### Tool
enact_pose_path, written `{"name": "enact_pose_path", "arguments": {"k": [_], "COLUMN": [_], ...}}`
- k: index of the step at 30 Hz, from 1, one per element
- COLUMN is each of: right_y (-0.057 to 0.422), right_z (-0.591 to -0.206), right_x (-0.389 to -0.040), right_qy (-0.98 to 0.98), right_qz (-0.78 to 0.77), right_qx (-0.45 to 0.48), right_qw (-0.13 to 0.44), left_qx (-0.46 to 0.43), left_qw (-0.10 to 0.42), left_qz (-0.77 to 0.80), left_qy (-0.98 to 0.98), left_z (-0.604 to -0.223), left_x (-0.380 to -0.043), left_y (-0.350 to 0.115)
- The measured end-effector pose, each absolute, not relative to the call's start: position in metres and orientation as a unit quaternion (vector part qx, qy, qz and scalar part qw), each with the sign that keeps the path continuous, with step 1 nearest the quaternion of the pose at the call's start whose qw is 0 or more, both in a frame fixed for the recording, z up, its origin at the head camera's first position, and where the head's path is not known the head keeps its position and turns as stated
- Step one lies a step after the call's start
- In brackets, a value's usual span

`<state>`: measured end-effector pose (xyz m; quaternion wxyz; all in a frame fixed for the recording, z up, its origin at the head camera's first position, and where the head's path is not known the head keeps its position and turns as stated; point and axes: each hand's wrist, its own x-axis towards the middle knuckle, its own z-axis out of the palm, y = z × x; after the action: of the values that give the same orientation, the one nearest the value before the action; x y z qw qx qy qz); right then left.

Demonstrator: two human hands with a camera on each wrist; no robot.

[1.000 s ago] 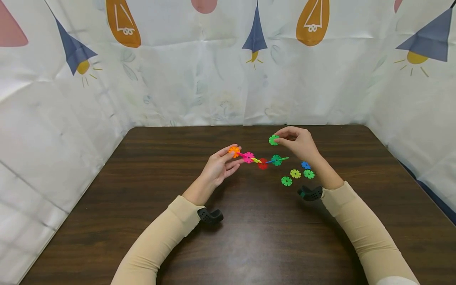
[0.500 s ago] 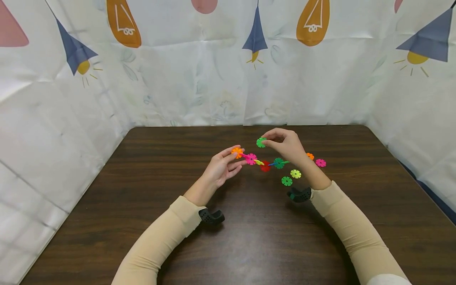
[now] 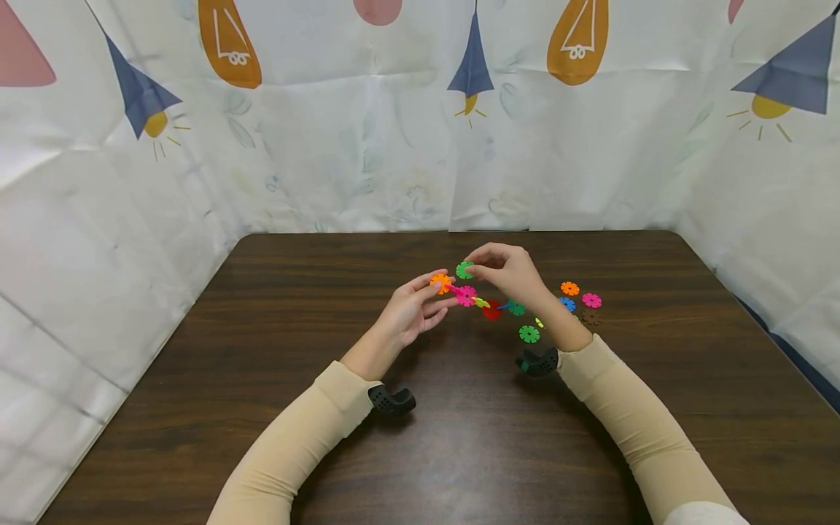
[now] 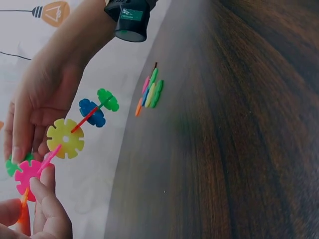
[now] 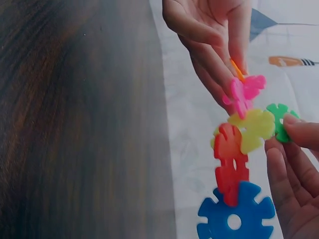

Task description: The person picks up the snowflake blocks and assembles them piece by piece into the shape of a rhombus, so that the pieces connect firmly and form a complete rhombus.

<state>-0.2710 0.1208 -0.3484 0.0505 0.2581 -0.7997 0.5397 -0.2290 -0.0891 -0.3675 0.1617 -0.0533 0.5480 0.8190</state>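
pinching a light green disc [image 3: 464, 270] in the right grip [image 3: 508, 271], narrowed on one side of the notched rim. holding the end orange disc [image 3: 440, 284] of the linked chain [image 3: 481, 302] in the left grip [image 3: 410, 310], also narrow, with lower fingers loose. holding all this above the far half of the desk [image 3: 230, 350], short of its far edge, with loose discs [image 3: 591, 300] lying toward its right edge. too near the orange disc and the neighbouring pink disc [image 3: 465, 295] to tell touching from apart.

probably joining disc to chain. going by the crosswise links, turn the light green disc square to its mate, match slot to slot, then push straight in until fully seated. brace right beside the joint with the left grip — avoid twisting, likely to pop another link.

no brands or readable writing on the discs. just a green patch [image 4: 131, 15] on the black wrist camera [image 4: 130, 27], nothing legible, and printed lamps and bulbs — no lettering — on the cloth [image 3: 420, 146] behind.
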Motion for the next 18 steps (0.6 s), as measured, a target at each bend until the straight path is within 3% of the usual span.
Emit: {"name": "enact_pose_path", "arguments": {"k": [18], "right_y": [0.1166], "right_z": [-0.3559], "right_x": [-0.2727], "right_qy": [-0.788], "right_qz": [0.561], "right_qx": [0.253], "right_qw": [0.012], "left_qx": [-0.058], "left_qw": [0.173], "left_qz": [0.822], "left_qy": [0.54], "left_z": [-0.3675], "left_x": [-0.2296], "left_y": [-0.0868]}}
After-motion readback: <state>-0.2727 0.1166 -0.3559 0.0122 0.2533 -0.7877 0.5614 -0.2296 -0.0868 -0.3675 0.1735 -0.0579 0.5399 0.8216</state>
